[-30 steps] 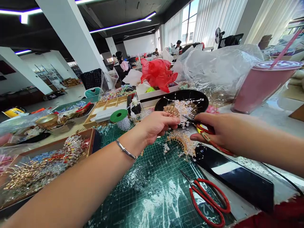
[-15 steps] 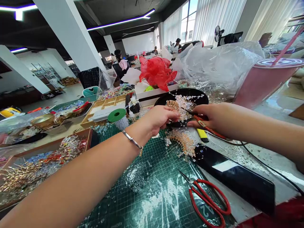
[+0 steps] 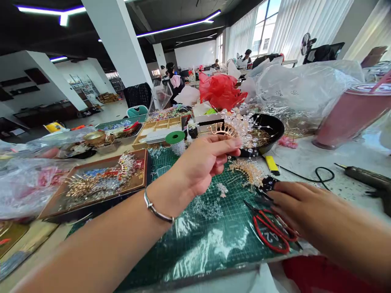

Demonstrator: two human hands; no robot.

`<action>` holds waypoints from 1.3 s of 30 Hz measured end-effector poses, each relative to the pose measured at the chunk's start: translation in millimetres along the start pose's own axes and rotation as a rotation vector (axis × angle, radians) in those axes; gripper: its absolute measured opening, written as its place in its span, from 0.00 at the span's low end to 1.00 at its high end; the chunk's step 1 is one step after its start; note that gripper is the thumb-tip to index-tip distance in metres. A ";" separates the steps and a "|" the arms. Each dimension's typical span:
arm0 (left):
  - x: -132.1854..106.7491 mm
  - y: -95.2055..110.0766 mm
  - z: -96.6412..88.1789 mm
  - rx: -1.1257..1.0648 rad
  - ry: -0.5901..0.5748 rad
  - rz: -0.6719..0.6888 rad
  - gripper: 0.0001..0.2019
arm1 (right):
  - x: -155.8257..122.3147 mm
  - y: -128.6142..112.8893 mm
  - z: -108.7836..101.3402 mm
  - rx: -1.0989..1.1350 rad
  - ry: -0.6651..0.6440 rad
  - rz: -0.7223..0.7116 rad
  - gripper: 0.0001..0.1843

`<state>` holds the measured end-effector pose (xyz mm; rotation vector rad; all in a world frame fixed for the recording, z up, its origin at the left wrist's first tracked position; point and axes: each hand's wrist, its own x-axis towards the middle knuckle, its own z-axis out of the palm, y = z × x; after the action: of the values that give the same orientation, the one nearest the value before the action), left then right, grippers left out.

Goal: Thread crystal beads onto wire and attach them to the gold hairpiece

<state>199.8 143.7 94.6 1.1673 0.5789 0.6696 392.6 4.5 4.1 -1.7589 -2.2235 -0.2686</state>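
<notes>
My left hand (image 3: 210, 158) pinches a beaded hair ornament (image 3: 241, 124) with a gold toothed band and clear and pale beads, raised in front of a black bowl (image 3: 273, 124). Over the dark phone (image 3: 269, 184) at the right edge of the mat lies my right hand (image 3: 308, 203), blurred, its fingertips partly hidden. Beside it are red-handled scissors (image 3: 269, 232). Reddish handles show under the right fingers, but whether the hand grips them is unclear. A second beaded ornament (image 3: 247, 173) in peach tones rests on the green cutting mat (image 3: 183, 260), near loose clear beads (image 3: 207, 207).
A yellow-handled tool (image 3: 271, 165) lies by the bowl. At right are a glue gun (image 3: 363, 179) with a black cable and a pink drink cup (image 3: 351, 118). A bead tray (image 3: 91, 191) and green spool (image 3: 175, 137) stand left. People sit at desks far behind.
My right hand has moved from the ornament down and towards me, over the phone beside the scissors. My left hand still holds the ornament, now lifted clear of the bowl. The view has shifted.
</notes>
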 end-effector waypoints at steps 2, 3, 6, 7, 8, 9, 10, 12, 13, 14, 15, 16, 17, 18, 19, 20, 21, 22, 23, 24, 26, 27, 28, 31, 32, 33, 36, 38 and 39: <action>-30.9 -4.7 5.0 -0.066 -0.012 -0.005 0.07 | 2.8 -38.5 -16.1 0.180 0.072 -0.019 0.18; -46.1 -7.0 6.8 -0.109 -0.015 -0.007 0.06 | 3.6 -59.5 -21.1 0.311 0.121 0.026 0.18; -89.3 -12.5 6.6 -0.247 0.000 -0.009 0.05 | 2.3 -117.9 -19.8 0.653 0.161 0.253 0.16; -102.8 -14.2 4.3 -0.283 0.017 -0.003 0.05 | 0.9 -133.8 -15.3 0.797 0.125 0.303 0.16; -115.7 -16.1 0.9 -0.308 0.038 0.004 0.05 | -0.9 -147.7 -10.2 0.946 0.082 0.337 0.16; -128.0 -18.2 -3.3 -0.327 0.063 0.014 0.05 | -2.9 -159.8 -5.3 1.101 0.032 0.357 0.15; -139.6 -20.7 -8.3 -0.341 0.086 0.020 0.06 | -5.1 -170.6 -1.3 1.266 -0.028 0.375 0.14; -160.7 -26.9 -19.4 -0.367 0.118 0.024 0.06 | -9.7 -189.3 3.2 1.570 -0.130 0.416 0.12; -170.1 -30.4 -25.1 -0.381 0.130 0.024 0.06 | -12.1 -197.7 3.7 1.687 -0.170 0.434 0.12; -178.9 -34.0 -30.8 -0.395 0.144 0.023 0.06 | -14.6 -205.5 3.4 1.787 -0.207 0.452 0.12; -187.0 -37.7 -36.3 -0.408 0.160 0.022 0.06 | -17.2 -212.5 2.8 1.873 -0.252 0.470 0.13; -194.4 -41.2 -41.5 -0.417 0.178 0.021 0.07 | -19.8 -218.9 2.2 1.946 -0.299 0.483 0.13; -201.3 -44.7 -46.3 -0.421 0.197 0.024 0.07 | -22.6 -224.4 2.0 2.011 -0.349 0.499 0.13; -207.7 -48.0 -50.8 -0.421 0.218 0.027 0.08 | -25.3 -229.2 2.3 2.078 -0.401 0.520 0.13; -213.7 -51.2 -54.9 -0.419 0.238 0.032 0.08 | -28.1 -233.2 3.3 2.131 -0.445 0.541 0.13; -219.3 -54.4 -58.7 -0.415 0.257 0.038 0.08 | -30.7 -236.4 4.8 2.156 -0.473 0.562 0.12; -224.6 -57.7 -62.2 -0.412 0.277 0.045 0.08 | -33.1 -239.1 6.6 2.147 -0.480 0.582 0.12; -229.7 -61.3 -65.4 -0.413 0.299 0.052 0.08 | -35.3 -241.4 8.5 2.122 -0.475 0.599 0.12; -234.5 -65.3 -68.3 -0.420 0.325 0.058 0.08 | -37.1 -243.2 10.2 2.089 -0.461 0.613 0.13; -239.1 -69.9 -70.9 -0.435 0.353 0.063 0.08 | -38.6 -244.7 11.6 2.059 -0.442 0.628 0.14; -247.6 -81.0 -75.2 -0.484 0.418 0.066 0.08 | -40.4 -247.1 13.0 2.025 -0.401 0.673 0.15; -251.4 -87.6 -76.7 -0.513 0.449 0.058 0.08 | -40.8 -248.1 13.1 2.028 -0.394 0.693 0.15; -254.9 -94.6 -77.7 -0.539 0.476 0.046 0.08 | -40.9 -249.1 12.9 2.042 -0.395 0.715 0.15; -263.6 -115.4 -77.6 -0.581 0.523 -0.001 0.11 | -41.0 -252.9 12.4 2.107 -0.413 0.768 0.15; -266.0 -120.9 -76.6 -0.588 0.520 -0.017 0.11 | -41.1 -254.6 12.6 2.135 -0.425 0.776 0.15; -268.1 -125.2 -75.2 -0.591 0.503 -0.032 0.11 | -41.4 -256.5 13.2 2.162 -0.444 0.781 0.15; -273.5 -130.0 -70.9 -0.584 0.393 -0.072 0.09 | -42.9 -262.7 16.1 2.239 -0.520 0.770 0.15; -276.1 -128.2 -69.0 -0.571 0.324 -0.081 0.09 | -43.8 -266.1 18.4 2.263 -0.550 0.756 0.16; -277.1 -126.8 -68.5 -0.566 0.304 -0.082 0.10 | -44.0 -267.3 19.3 2.270 -0.556 0.752 0.17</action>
<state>-14.2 -48.2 -27.7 0.5146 0.6332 0.8769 140.1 -92.6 -19.8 -0.7957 -0.4863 2.0175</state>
